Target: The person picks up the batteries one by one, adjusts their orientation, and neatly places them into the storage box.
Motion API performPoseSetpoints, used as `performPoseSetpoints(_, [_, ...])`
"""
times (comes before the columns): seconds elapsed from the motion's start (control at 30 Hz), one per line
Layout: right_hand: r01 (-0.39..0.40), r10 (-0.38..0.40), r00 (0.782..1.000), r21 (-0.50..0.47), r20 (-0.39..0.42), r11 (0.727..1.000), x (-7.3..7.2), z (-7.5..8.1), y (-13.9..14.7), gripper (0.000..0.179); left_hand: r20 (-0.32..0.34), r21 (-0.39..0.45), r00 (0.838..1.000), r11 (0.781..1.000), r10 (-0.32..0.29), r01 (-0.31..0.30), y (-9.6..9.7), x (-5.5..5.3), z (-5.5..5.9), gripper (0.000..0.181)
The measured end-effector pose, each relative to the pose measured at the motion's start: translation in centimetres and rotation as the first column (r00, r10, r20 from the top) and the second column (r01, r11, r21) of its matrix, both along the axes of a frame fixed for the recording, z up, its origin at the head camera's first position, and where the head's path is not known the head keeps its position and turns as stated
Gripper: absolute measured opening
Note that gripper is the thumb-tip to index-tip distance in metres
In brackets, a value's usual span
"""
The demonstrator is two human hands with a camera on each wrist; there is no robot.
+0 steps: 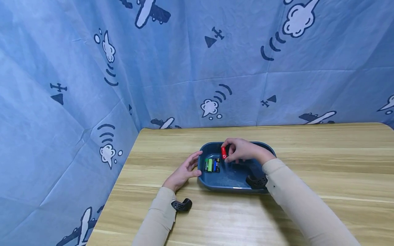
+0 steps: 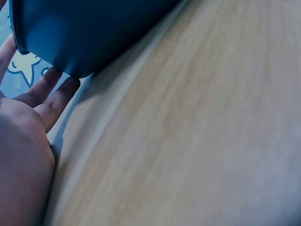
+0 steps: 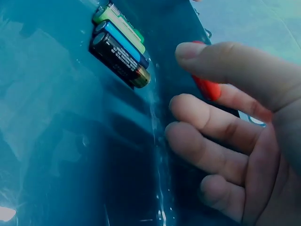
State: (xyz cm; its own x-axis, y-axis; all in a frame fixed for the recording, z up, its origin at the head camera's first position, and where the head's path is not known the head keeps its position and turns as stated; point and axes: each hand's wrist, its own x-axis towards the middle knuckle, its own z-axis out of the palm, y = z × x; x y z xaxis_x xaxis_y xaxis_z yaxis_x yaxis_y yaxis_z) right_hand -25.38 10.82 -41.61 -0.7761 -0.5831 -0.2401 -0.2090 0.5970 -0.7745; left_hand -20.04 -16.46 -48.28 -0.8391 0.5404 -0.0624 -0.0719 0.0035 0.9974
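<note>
My right hand pinches a red battery between thumb and forefinger, over the left half of a dark blue plastic bin. In the right wrist view the thumb partly hides the red battery, and the other fingers curl loosely below. Several batteries lie side by side at the bin's left end: a black and green one, a light green one, a blue one and a black one with a gold end. My left hand spreads its fingers against the bin's left outer wall.
The bin stands on a wood-grain table. Behind the table and to its left hangs a blue curtain with plane and cloud prints. A black wrist device is worn on the left wrist, another on the right, over the bin.
</note>
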Motion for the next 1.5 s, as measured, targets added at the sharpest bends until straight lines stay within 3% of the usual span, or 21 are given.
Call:
performPoseSetpoints(0.47, [-0.054,0.039,0.997,0.236,0.070,0.970,0.0,-0.4,-1.2,0.044,-0.005,0.002,1.000,1.000,-0.004,0.004,0.0,0.1,-0.2,0.067])
performPoseSetpoints(0.77, [-0.051,0.025,0.993,0.235,0.113,0.971,-0.1,-1.3,-1.3,0.042,-0.007,0.000,1.000,1.000,-0.010,0.010,0.0,0.1,-0.1,0.067])
performPoseSetpoints(1.5, [-0.078,0.051,0.988,0.187,0.145,0.979,-0.2,-1.8,-1.7,0.043,0.006,-0.009,1.000,1.000,0.003,-0.003,-0.1,0.1,0.1,0.068])
